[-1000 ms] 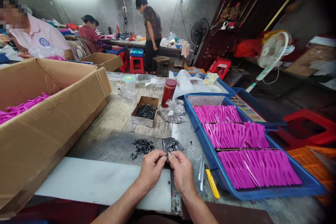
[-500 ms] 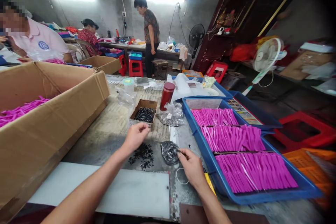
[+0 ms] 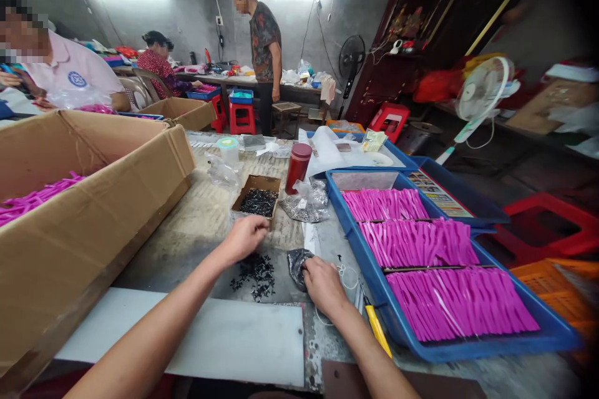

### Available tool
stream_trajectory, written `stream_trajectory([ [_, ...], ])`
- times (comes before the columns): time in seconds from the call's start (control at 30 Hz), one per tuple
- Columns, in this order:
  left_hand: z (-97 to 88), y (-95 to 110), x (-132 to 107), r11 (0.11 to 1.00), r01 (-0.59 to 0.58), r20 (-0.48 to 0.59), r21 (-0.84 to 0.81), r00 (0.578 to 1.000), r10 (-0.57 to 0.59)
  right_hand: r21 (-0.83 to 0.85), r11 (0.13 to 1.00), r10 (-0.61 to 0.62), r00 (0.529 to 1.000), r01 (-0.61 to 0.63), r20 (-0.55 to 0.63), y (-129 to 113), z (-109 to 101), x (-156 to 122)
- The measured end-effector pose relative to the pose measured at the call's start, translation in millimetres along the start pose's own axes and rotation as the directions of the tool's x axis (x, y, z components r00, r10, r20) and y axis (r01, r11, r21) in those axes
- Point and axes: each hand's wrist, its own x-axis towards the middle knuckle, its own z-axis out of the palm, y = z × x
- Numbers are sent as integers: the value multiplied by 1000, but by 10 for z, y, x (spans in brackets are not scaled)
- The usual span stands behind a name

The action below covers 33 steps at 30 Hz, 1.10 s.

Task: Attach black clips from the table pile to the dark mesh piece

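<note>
My left hand (image 3: 244, 238) is at the near edge of a small cardboard box (image 3: 238, 214) full of small black pieces. Its thumb and fingers are pinched together, and whatever they hold is too small or hidden to make out. Below it, a scattered pile of small black parts (image 3: 255, 274) lies on the dark work surface. My right hand (image 3: 325, 283) closes on the crumpled black plastic bag (image 3: 296, 265) to the right of the pile, its fingertips partly hidden. Beside my right forearm lies a tool with a yellow handle (image 3: 377, 330).
A large cardboard box (image 3: 93, 218) with magenta strips stands at left. On the right, a blue tray (image 3: 416, 349) holds rows of magenta strips (image 3: 461, 305). A red canister (image 3: 298, 168) and a clear bag (image 3: 306, 204) stand behind. Co-workers are beyond the table.
My right hand has moved left onto the black bag and covers more of it, uncovering the yellow-handled tool. My left hand stays by the small box. The standing person has come closer.
</note>
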Motion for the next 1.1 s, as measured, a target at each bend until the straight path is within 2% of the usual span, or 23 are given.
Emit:
stream_trajectory([
  [0.07, 54, 19, -188, 995, -96, 164, 33, 982, 89, -21, 1000, -2, 1000, 2, 9, -16, 13, 12],
  [0.13, 95, 42, -342, 988, -148, 275, 52, 953, 128, -38, 999, -10, 1000, 11, 16, -23, 24, 19],
  [0.3, 190, 131, -575, 969, -203, 408, 139, 904, 131, -59, 998, -36, 999, 37, 30, -15, 18, 10],
  [0.4, 266, 166, -643, 953, -213, 437, 214, 894, 101, -58, 997, -39, 999, 41, 35, -8, 2, -7],
  [0.57, 360, 185, -691, 925, -230, 425, 304, 901, 85, -31, 999, -20, 1000, 20, 24, 12, 5, -42],
  [0.73, 386, 192, -708, 907, -272, 417, 323, 901, 122, 49, 999, -11, 1000, 11, -9, 40, 43, -85],
  [0.87, 385, 210, -722, 900, -295, 397, 322, 905, 154, 155, 987, -23, 996, 36, -83, 71, 89, -111],
  [1.1, 382, 232, -726, 838, -412, 417, 357, 873, 251, 239, 968, -33, 984, 74, -174, 109, 125, -144],
])
